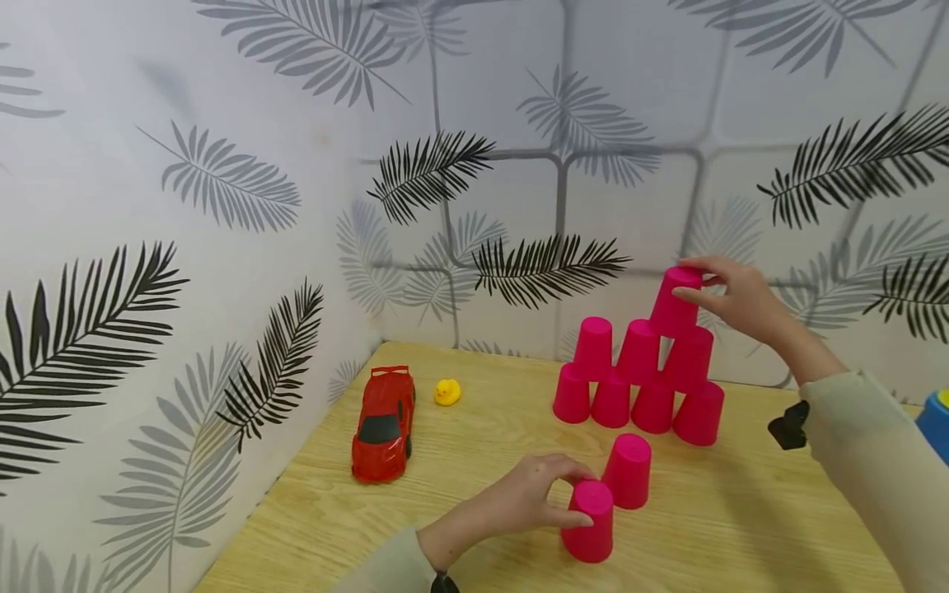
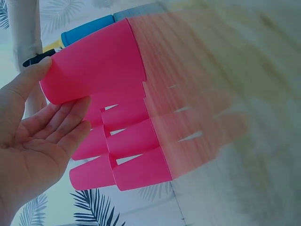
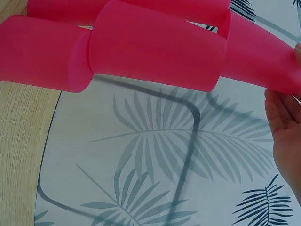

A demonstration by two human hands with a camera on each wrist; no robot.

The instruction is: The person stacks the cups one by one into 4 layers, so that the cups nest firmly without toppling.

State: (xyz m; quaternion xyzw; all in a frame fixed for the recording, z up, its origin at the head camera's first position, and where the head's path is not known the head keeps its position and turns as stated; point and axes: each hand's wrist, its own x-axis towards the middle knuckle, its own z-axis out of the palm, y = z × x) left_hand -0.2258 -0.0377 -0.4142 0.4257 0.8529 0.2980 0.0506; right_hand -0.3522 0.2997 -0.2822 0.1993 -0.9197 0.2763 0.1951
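My right hand (image 1: 741,301) holds an upside-down pink cup (image 1: 673,305) at its base end, thumb in front. The cup's rim meets the right part of the second row of a pink cup pyramid (image 1: 638,352); that row has three cups, over a bottom row of several. In the right wrist view this cup (image 3: 258,54) sits against the cup below (image 3: 157,47). Lower down, my left hand (image 1: 526,494) grips another upside-down pink cup (image 1: 589,531) near the tabletop, between thumb and fingers. Just behind that one stands a separate pink cup (image 1: 628,471).
A red toy car (image 1: 383,424) and a yellow rubber duck (image 1: 447,392) are on the wooden table (image 1: 474,445) at the left. A blue object (image 1: 936,427) shows at the right edge. The leaf-patterned wall (image 1: 519,206) rises close behind the pyramid.
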